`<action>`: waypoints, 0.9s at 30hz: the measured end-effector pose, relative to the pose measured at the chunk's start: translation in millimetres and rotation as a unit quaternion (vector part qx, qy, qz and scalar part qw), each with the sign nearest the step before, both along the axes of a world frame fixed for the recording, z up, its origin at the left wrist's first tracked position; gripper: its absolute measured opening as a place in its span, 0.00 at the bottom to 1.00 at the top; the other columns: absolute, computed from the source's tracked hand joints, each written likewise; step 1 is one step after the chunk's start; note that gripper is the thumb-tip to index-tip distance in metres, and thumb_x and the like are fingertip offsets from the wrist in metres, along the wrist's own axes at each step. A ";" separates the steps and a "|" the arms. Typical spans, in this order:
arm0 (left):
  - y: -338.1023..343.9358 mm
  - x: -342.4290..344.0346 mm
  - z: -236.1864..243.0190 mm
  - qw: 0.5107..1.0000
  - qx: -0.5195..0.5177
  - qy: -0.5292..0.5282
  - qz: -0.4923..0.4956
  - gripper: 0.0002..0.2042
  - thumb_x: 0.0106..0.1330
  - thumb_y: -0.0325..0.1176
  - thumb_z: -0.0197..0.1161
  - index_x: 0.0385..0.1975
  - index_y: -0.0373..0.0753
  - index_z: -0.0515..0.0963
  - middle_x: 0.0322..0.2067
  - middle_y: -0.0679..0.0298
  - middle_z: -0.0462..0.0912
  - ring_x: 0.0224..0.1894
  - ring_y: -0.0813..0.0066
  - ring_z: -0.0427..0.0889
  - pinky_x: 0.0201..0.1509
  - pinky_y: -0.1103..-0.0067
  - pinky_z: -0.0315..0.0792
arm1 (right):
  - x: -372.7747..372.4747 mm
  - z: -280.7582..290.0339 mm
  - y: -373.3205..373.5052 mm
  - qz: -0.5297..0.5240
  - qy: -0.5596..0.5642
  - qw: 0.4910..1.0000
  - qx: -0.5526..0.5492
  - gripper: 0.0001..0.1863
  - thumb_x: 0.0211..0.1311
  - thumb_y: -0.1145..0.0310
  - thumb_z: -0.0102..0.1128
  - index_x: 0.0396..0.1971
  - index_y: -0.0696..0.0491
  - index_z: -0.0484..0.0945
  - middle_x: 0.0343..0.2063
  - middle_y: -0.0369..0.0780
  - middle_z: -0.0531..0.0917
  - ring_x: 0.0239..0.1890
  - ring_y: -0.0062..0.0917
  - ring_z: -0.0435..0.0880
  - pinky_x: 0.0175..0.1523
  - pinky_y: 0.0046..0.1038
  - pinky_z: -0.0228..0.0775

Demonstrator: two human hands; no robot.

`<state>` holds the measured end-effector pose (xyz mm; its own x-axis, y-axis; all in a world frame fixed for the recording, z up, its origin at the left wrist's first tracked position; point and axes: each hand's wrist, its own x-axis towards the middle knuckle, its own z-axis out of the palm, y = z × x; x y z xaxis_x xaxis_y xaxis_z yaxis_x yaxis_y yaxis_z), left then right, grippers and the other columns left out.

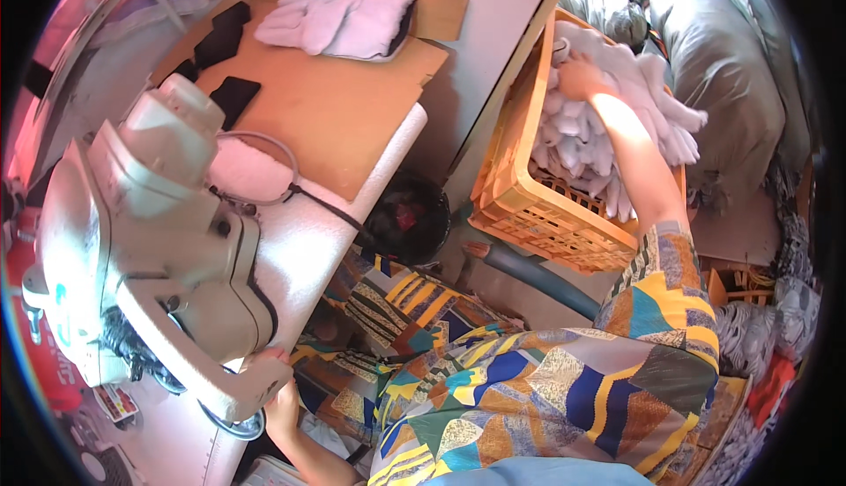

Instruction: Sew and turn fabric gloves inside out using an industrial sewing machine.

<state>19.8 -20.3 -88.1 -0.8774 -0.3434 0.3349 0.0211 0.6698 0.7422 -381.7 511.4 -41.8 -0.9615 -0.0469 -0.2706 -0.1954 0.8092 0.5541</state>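
A heap of white gloves (586, 129) fills an orange plastic crate (546, 222) at the right. Into the top of the heap reaches my right hand (580, 79), its fingers curled down on a white glove; the fingertips are lost among the gloves. At the lower left, my left hand (278, 391) is beside the end of a pale sewing machine (176, 248), and the machine hides part of its fingers. On a cardboard sheet (344, 120) across the machine table lies a small stack of white gloves (339, 21) with a dark opening edge.
Black fabric pieces (234, 102) lie on the cardboard near the machine. A dark bucket (407, 217) stands below the white table edge (370, 191). Large grey sacks (718, 72) sit behind the crate. Bundled gloves (749, 336) are piled at the lower right.
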 end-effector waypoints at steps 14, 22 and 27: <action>8.7 -8.1 -1.4 0.998 -0.002 0.069 0.004 0.01 0.61 0.20 0.63 0.31 0.31 0.79 0.24 0.68 0.79 0.23 0.86 0.74 0.28 0.87 0.68 | -17.4 37.8 -251.5 -0.149 -0.016 0.659 -0.737 0.31 0.59 0.50 0.63 0.52 0.62 0.73 0.50 0.45 0.79 0.49 0.31 0.79 0.51 0.31 0.71; 30.7 -29.7 20.3 0.993 -0.024 0.114 -0.015 0.00 0.61 0.20 0.62 0.29 0.31 0.78 0.23 0.65 0.80 0.24 0.82 0.77 0.28 0.85 0.68 | -9.7 102.6 -274.5 -0.057 0.182 0.324 -0.927 0.12 0.57 0.69 0.59 0.40 0.58 0.76 0.35 0.40 0.80 0.37 0.24 0.78 0.41 0.29 0.72; 79.6 -29.5 18.6 0.907 0.393 0.000 -0.152 0.15 0.67 0.34 0.58 0.49 0.32 0.75 0.43 0.54 0.83 0.43 0.66 0.83 0.49 0.76 0.74 | 154.8 135.6 -248.8 0.182 0.065 0.502 -0.843 0.10 0.59 0.66 0.57 0.33 0.58 0.75 0.26 0.36 0.78 0.29 0.22 0.79 0.33 0.23 0.73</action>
<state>-9.6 59.3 -69.6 -0.9716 -0.2183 0.0913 0.1160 -0.1032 0.9879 -226.9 262.6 93.8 -0.8111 -0.2825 0.5121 -0.5504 0.0724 -0.8318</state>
